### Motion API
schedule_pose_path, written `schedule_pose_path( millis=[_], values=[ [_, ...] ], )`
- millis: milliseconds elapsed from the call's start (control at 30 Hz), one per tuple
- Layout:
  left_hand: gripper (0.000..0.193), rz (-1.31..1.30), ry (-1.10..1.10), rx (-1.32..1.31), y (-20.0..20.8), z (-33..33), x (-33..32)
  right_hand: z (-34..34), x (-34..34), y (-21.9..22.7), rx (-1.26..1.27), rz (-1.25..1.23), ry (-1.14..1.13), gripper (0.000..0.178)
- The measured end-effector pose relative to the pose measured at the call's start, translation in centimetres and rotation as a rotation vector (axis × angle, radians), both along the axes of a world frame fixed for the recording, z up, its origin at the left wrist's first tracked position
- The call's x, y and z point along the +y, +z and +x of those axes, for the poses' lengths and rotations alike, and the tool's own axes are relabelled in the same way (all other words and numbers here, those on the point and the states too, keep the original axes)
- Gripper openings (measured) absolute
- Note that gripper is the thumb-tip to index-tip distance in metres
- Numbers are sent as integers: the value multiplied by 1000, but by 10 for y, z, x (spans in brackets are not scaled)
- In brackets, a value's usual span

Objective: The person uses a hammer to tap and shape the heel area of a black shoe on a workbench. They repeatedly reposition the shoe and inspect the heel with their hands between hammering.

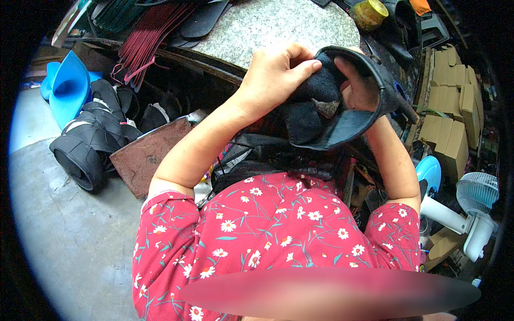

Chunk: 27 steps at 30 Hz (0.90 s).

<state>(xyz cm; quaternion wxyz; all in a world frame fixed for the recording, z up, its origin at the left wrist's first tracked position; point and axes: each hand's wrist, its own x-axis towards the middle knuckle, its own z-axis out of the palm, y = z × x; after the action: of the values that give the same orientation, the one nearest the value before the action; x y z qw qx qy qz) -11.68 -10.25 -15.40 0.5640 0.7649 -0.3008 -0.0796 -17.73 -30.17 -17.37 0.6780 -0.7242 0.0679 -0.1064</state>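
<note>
A black leather shoe upper (342, 131) is held up between my two hands, its curved rim toward me and its dark fuzzy lining showing. My left hand (278, 75) pinches its left edge between thumb and fingers. From the right side, my right hand (357, 88) grips it, its thumb and part of the palm showing within the opening while the other fingers are hidden behind the leather. A small grey frayed patch (326, 108) shows inside the upper. Beyond my hands lies a pale speckled stone slab (273, 27).
Black shoe uppers (85, 144) are piled at left beside a brown board (150, 155) and blue curved sheets (72, 80). Dark red strips (150, 45) and black soles (203, 21) lie at the back. A yellow tin (369, 14), cardboard boxes (447, 142) and a white fan (474, 214) stand at right.
</note>
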Motion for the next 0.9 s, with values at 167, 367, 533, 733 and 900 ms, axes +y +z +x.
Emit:
schedule_pose_path(
  millis=[167, 367, 533, 733, 900],
  values=[
    [29, 112, -5, -53, 1, 8, 7, -9, -9, 12, -509, -123, 40, 63],
    [29, 17, -132, 39, 6, 9, 6, -8, -17, 23, -214, 486, -250, 20],
    [25, -99, -227, 235, 11, 10, 5, 2, -14, 19, -63, 713, -239, 33],
    [24, -56, -111, 76, 15, 8, -3, 0, -12, 19, -16, 688, -239, 22],
    [20, -51, -115, 128, 17, 9, -3, 0, -10, 18, -141, 623, -220, 29]
  ],
)
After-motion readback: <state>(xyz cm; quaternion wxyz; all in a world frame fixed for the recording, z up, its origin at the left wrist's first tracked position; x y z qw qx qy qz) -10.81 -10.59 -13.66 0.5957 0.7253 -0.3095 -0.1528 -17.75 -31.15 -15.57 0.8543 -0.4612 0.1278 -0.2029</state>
